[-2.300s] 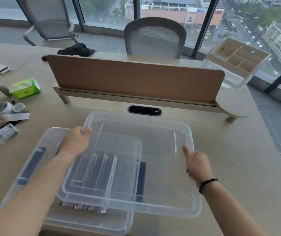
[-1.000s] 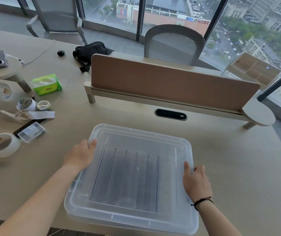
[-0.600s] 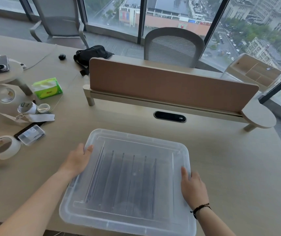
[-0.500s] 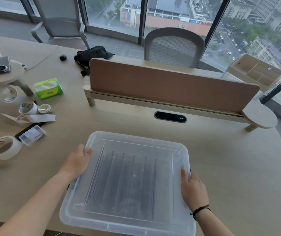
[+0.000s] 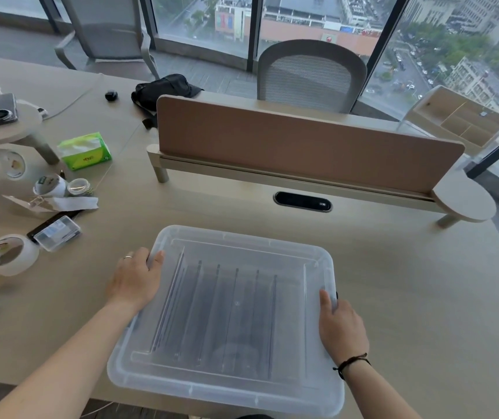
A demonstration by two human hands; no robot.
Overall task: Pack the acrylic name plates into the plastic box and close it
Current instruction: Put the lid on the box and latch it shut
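Note:
The clear plastic box (image 5: pixel 227 399) stands at the table's near edge with its translucent lid (image 5: pixel 242 246) lying squarely on top. Through the lid the acrylic name plates (image 5: pixel 227 313) show as several dark upright lines in a row. My left hand (image 5: pixel 135 282) lies on the lid's left edge, with its fingers curled over the rim near the far left corner. On the right edge rests my right hand (image 5: pixel 340 328), thumb along the rim. Both hands grip the lid.
A tape roll (image 5: pixel 8 255), a small clear case (image 5: pixel 56 232), a green tissue pack (image 5: pixel 85 151) and other clutter lie to the left. A brown desk divider (image 5: pixel 302 146) and a cable port (image 5: pixel 302 201) sit behind the box. The box's front overhangs the table's near edge.
The lid, held offset to the right above the open box, has come down over it and now covers it. Both hands stay on its edges, almost still in the last half second.

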